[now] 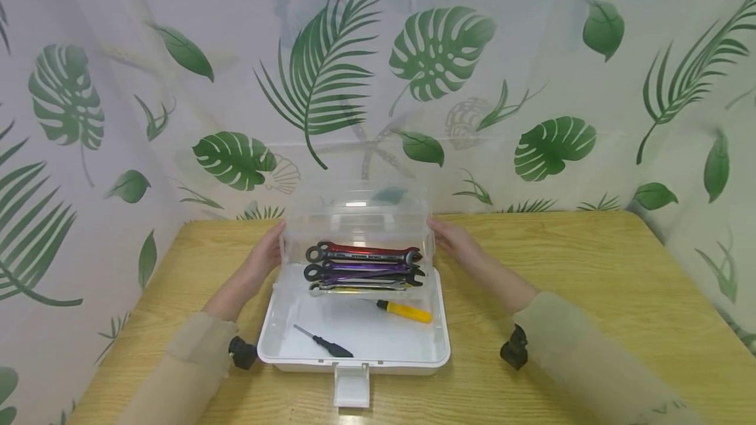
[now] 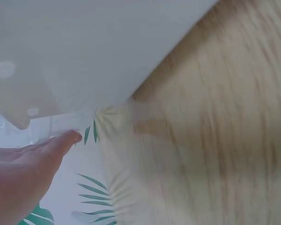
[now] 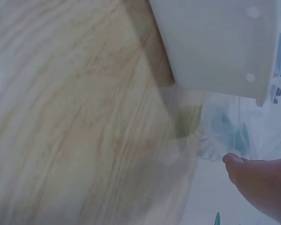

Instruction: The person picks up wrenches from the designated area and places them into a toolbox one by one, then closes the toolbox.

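A white toolbox stands on the table with its clear lid raised at the back. My left hand holds the lid's left side edge, and my right hand holds the right one. Some fingertips are hidden behind the lid. In the left wrist view, the left hand reaches beyond the box's underside. The right wrist view has the right hand with a fingertip at the clear plastic. Several combination wrenches, red, purple and dark, lie across the back of the box.
On the box floor lie a black screwdriver and a yellow-handled tool with a thin shaft. A white latch hangs down at the front. The wooden table meets a leaf-patterned curtain behind the box.
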`<state>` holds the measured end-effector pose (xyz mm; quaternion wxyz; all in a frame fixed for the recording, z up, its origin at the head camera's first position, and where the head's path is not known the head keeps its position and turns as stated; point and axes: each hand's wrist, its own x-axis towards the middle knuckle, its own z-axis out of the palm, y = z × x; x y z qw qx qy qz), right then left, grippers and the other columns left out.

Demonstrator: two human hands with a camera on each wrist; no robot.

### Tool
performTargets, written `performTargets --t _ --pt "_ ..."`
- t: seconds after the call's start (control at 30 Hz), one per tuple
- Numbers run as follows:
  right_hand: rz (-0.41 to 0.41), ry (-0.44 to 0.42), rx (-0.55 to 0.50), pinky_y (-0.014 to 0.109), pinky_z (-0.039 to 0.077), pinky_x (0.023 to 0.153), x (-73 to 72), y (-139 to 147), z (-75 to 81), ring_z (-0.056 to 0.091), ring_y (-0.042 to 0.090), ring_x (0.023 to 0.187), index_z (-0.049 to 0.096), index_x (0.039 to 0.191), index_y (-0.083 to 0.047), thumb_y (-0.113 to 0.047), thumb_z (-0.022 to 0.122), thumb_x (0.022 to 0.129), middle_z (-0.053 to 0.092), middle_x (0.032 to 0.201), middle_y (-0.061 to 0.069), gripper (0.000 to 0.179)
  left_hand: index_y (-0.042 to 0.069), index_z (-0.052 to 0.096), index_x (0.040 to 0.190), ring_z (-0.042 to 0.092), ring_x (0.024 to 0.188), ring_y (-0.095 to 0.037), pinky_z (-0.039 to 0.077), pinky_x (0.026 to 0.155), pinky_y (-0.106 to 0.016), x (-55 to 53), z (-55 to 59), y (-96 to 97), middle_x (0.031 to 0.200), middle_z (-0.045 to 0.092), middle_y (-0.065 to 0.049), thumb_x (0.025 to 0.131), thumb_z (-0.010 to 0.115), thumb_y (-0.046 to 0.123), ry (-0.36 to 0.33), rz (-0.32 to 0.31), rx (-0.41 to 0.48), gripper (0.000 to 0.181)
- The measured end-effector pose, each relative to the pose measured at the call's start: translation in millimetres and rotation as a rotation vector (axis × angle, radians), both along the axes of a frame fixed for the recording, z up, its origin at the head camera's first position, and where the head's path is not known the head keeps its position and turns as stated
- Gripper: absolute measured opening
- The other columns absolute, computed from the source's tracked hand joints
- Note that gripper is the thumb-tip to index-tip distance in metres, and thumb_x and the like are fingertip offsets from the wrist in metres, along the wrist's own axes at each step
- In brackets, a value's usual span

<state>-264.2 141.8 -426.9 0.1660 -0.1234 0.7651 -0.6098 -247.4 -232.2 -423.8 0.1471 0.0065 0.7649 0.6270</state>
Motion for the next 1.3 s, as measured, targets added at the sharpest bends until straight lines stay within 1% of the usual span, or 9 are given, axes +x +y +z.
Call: performTargets --t 0.3,0.43,0.47,0.57,0.67,0.8,0.97,1.13,1.3 --pt "0.002 0.035 0.034 0.056 0.015 0.136 5.2 0.7 15.8 0.022 0.047 0.162 0.024 0.162 0.013 -0.032 0.038 0.109 0.024 0.172 0.03 0.071 -0.008 0.02 0.165 0.025 0.16 -0.05 0.017 0.135 -0.06 5.4 5.7 -7.3 0.17 0.026 -0.033 0.111 0.022 0.041 0.097 -0.052 0.002 0.074" --pt "-0.023 0.048 0.059 0.059 0.013 0.136 10.0 1.6 23.3 0.02 0.048 0.162 0.018 0.165 0.011 -0.034 0.044 0.107 0.021 0.173 0.03 0.077 -0.014 0.029 0.159 0.031 0.156 -0.05 0.019 0.135 -0.059 8.2 10.4 -7.2 0.162 0.035 -0.037 0.111 0.024 0.038 0.129 -0.033 0.0 0.071" --pt "-0.03 0.049 0.069 0.06 0.013 0.136 11.3 1.8 24.8 0.02 0.048 0.162 0.018 0.165 0.01 -0.034 0.046 0.107 0.02 0.173 0.03 0.078 -0.015 0.032 0.157 0.033 0.155 -0.05 0.02 0.135 -0.06 9.1 11.3 -7.1 0.156 0.043 -0.036 0.111 0.024 0.037 0.141 -0.025 0.0 0.07" --pt "-0.038 0.063 0.092 0.063 0.014 0.135 15.3 3.3 28.2 0.021 0.048 0.162 0.017 0.166 0.007 -0.033 0.05 0.106 0.021 0.173 0.03 0.08 -0.016 0.036 0.154 0.044 0.147 -0.044 0.024 0.133 -0.061 12.1 13.8 -7.1 0.152 0.046 -0.035 0.11 0.025 0.036 0.162 0.0 -0.011 0.068" --pt "-0.026 0.088 0.082 0.063 0.016 0.134 19.8 4.0 31.3 0.023 0.048 0.161 0.017 0.167 0.007 -0.029 0.053 0.106 0.022 0.173 0.03 0.079 -0.015 0.034 0.156 0.045 0.145 -0.046 0.026 0.132 -0.061 15.8 16.2 -7.2 0.153 0.046 -0.036 0.11 0.026 0.036 0.175 0.012 -0.017 0.069" --pt "-0.013 0.133 0.06 0.062 0.019 0.134 27.0 3.8 35.8 0.024 0.05 0.16 0.017 0.166 0.008 -0.023 0.055 0.105 0.023 0.172 0.031 0.078 -0.014 0.023 0.162 0.03 0.156 -0.053 0.019 0.135 -0.061 21.1 19.0 -7.6 0.165 0.03 -0.039 0.11 0.026 0.033 0.179 -0.001 0.006 0.07" --pt "-0.018 0.16 0.028 0.06 0.022 0.133 36.4 4.6 39.2 0.024 0.048 0.161 0.019 0.166 0.008 -0.021 0.056 0.105 0.024 0.173 0.03 0.077 -0.015 0.021 0.162 0.022 0.16 -0.051 0.017 0.135 -0.06 27.7 20.7 -7.3 0.168 0.025 -0.038 0.111 0.027 0.03 0.201 0.007 0.026 0.068" --pt "-0.029 0.17 0.003 0.058 0.028 0.131 45.6 4.4 43.6 0.029 0.048 0.16 0.02 0.166 0.007 -0.018 0.056 0.105 0.026 0.172 0.029 0.075 -0.016 0.014 0.163 0.014 0.163 -0.049 0.013 0.137 -0.055 33.8 25.5 -5.0 0.172 0.016 -0.036 0.111 0.028 0.027 0.165 0.049 0.052 0.069" --pt "-0.039 0.195 0.003 0.057 0.033 0.127 56.1 3.0 49.9 0.033 0.049 0.157 0.023 0.164 0.01 -0.013 0.055 0.106 0.03 0.17 0.031 0.07 -0.018 0.013 0.162 0.017 0.162 -0.051 0.015 0.137 -0.055 42.1 31.2 -3.8 0.17 0.017 -0.039 0.113 0.023 0.028 0.154 0.072 0.042 0.068"
